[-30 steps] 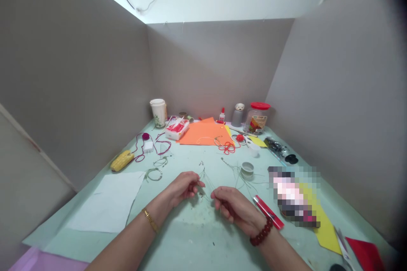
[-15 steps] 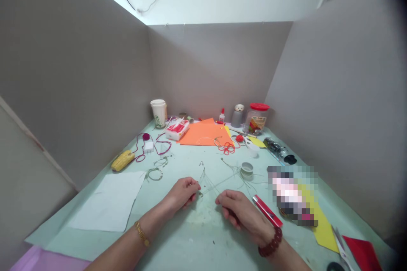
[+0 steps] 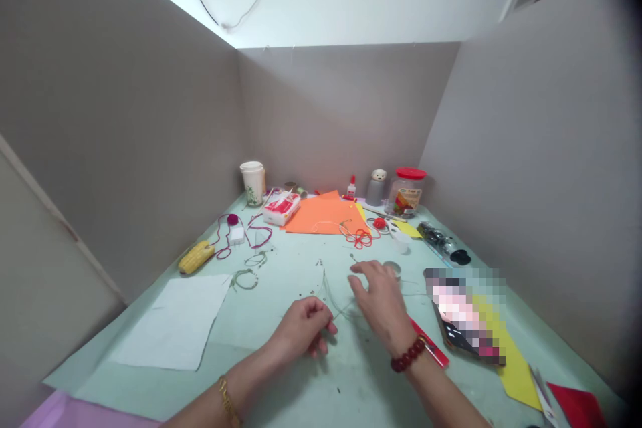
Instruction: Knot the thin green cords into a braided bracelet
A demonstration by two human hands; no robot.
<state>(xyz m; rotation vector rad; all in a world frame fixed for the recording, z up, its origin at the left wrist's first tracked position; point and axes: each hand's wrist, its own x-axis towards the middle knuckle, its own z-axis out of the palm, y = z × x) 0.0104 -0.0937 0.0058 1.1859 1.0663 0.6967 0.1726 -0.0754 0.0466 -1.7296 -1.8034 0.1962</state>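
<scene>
Several thin wires (image 3: 328,294) at left fingers (image 3: 326,328)

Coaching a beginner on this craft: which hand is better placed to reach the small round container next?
Probably the right hand: it is open and raised, its fingers just beside the small round container. The left hand sits farther away, curled low and seemingly pinching the thin wires.

Pale mint green across the counter (image 3: 295,381), bright orange on the paper sheet (image 3: 321,217), pale green on the thin wire stems (image 3: 325,286) at the middle, red on the tangled thread (image 3: 360,238) far off, magenta on the cord (image 3: 261,236) at left, dark red on the bead bracelet (image 3: 407,356) at right, gold on the bangle (image 3: 228,401) near left.
</scene>
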